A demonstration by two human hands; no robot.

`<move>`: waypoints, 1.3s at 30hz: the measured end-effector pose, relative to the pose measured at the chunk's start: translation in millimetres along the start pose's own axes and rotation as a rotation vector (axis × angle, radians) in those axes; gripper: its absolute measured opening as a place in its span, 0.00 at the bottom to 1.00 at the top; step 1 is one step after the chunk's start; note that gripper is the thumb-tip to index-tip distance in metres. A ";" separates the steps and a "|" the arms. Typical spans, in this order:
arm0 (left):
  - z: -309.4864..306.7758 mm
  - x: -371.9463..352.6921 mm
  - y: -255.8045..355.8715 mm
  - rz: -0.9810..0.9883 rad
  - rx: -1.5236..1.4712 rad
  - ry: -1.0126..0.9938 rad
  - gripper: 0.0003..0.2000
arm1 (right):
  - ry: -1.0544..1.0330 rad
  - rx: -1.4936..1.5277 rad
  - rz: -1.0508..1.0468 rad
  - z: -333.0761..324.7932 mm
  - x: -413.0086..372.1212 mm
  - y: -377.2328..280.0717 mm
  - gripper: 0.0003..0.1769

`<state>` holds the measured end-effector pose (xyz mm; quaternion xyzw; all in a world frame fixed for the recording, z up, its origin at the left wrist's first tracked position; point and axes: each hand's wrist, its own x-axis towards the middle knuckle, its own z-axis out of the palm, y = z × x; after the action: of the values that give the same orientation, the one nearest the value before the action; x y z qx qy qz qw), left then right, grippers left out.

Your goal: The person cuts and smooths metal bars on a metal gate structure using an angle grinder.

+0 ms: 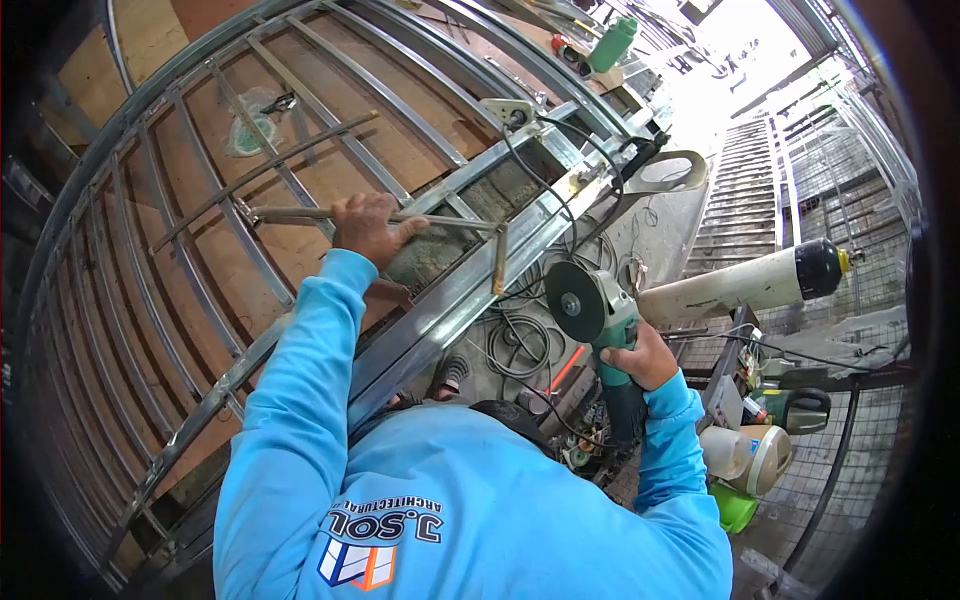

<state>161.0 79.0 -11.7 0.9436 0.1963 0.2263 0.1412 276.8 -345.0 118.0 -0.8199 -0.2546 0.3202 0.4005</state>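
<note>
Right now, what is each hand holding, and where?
Left hand grips a thin metal bar near its middle; right hand grips the angle grinder by its green body.

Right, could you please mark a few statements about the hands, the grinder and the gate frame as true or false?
1. The right hand grips a green angle grinder. True.
2. The left hand holds a hammer. False: it grips a thin metal rod that lies across the metal gate frame.
3. The person's sleeves are red. False: they are light blue.
4. A white cylinder with a black end lies on the grinder's right. True.
5. The gate frame is made of wooden slats. False: its bars are metal, with brown board behind them.
</note>
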 end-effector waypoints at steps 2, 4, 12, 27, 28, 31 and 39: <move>5.7 -2.4 -0.8 0.054 0.042 0.010 0.27 | 0.000 0.007 0.003 0.6 -1.8 -5.7 0.43; 2.6 -2.7 2.7 0.054 0.114 -0.034 0.26 | -0.012 0.038 0.014 3.6 -2.8 -5.7 0.42; -1.8 -5.6 0.1 0.127 0.052 -0.170 0.14 | -0.034 0.101 0.024 2.6 -9.5 0.7 0.39; 12.4 62.8 58.1 0.655 -0.247 -0.373 0.11 | 0.141 0.119 0.134 -14.9 -56.3 27.2 0.42; 11.5 66.2 57.7 0.620 -0.253 -0.381 0.11 | 0.158 0.114 0.142 -15.2 -61.8 27.5 0.42; 4.2 64.4 57.2 0.499 -0.233 -0.379 0.10 | 0.190 0.092 0.152 -18.6 -74.6 32.9 0.42; -11.6 -5.6 23.4 0.121 -0.092 -0.160 0.09 | 0.226 0.112 0.101 -26.2 -68.0 27.8 0.41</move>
<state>157.9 57.9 4.5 0.9613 0.1164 0.1672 0.1856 255.2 -419.1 129.5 -0.8389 -0.1479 0.2594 0.4550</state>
